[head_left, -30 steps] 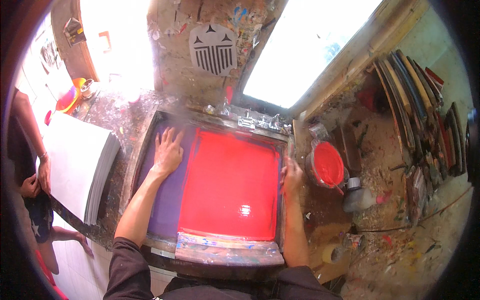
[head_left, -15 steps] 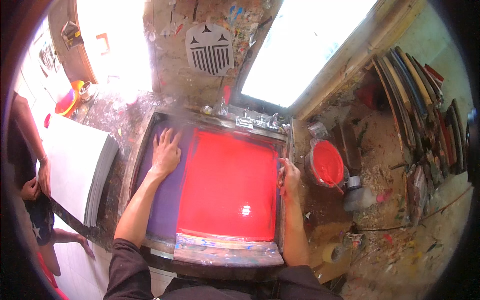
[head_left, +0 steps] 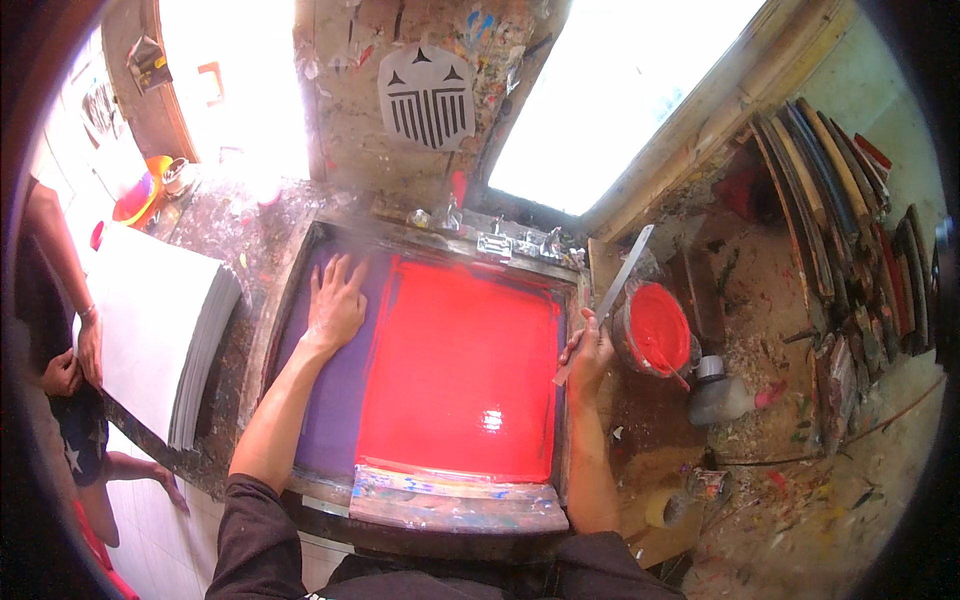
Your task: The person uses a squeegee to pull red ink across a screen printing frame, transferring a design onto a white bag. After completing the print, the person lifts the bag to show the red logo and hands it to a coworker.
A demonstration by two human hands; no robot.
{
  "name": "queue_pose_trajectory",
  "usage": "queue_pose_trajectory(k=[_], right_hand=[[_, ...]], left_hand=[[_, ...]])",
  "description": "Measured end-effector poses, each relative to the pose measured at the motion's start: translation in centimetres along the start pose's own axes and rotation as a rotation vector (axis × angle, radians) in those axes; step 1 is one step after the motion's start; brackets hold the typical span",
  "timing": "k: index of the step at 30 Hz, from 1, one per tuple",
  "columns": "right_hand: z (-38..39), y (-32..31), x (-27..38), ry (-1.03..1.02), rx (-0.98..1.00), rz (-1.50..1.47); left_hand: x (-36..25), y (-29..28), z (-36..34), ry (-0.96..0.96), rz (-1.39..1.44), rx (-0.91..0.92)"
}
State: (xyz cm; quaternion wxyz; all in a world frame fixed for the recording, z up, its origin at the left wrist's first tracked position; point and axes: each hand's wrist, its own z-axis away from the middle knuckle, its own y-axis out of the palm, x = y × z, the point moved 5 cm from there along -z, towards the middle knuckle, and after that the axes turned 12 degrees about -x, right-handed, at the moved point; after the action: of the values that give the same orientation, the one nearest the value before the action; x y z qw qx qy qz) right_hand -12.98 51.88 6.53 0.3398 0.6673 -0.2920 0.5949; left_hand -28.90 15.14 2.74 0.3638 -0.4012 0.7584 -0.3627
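Note:
My left hand (head_left: 337,300) lies with fingers spread on the purple mesh (head_left: 325,420) at the left of a screen printing frame (head_left: 262,340). Bright red ink (head_left: 460,370) covers the mesh to its right. Over the frame's right edge, my right hand (head_left: 592,352) is closed round a long, thin, flat metallic strip (head_left: 628,265). Its long end points up and away to the right; a short end shows below my fingers. A paint-stained wooden squeegee (head_left: 460,505) rests across the near end of the red area. Metal hinge clamps (head_left: 495,245) line the frame's far edge.
A tub of red ink (head_left: 657,325) with a stick stands right of the frame, beside a white-capped bottle (head_left: 722,395). Left is a thick paper stack (head_left: 150,320), with another person's hand (head_left: 90,350) at its edge. Several squeegees (head_left: 815,200) lean far right. A tape roll (head_left: 667,507) lies near.
In my right hand the metallic strip has swung up and now points away to the right; before, it hardly showed. My left hand stays on the mesh.

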Motion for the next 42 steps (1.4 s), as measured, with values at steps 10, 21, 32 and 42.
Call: queue_pose_trajectory(k=[10,21,32,42], right_hand=[[0.2,0.3,-0.1,0.029,0.016,-0.018],[0.0,-0.2,-0.5,0.137,0.062,0.027],[-0.4,0.2,-1.6,0.164,0.197,0.148],[0.6,0.8,0.2,0.015,0.064,0.057]], left_hand=[[-0.2,-0.4,-0.2,0.002,0.000,0.001],[-0.2,-0.1,-0.1,-0.001,0.001,0.004],[-0.1,0.0,-0.1,0.014,-0.011,-0.009],[-0.3,-0.4,-0.1,0.002,0.007,-0.002]])
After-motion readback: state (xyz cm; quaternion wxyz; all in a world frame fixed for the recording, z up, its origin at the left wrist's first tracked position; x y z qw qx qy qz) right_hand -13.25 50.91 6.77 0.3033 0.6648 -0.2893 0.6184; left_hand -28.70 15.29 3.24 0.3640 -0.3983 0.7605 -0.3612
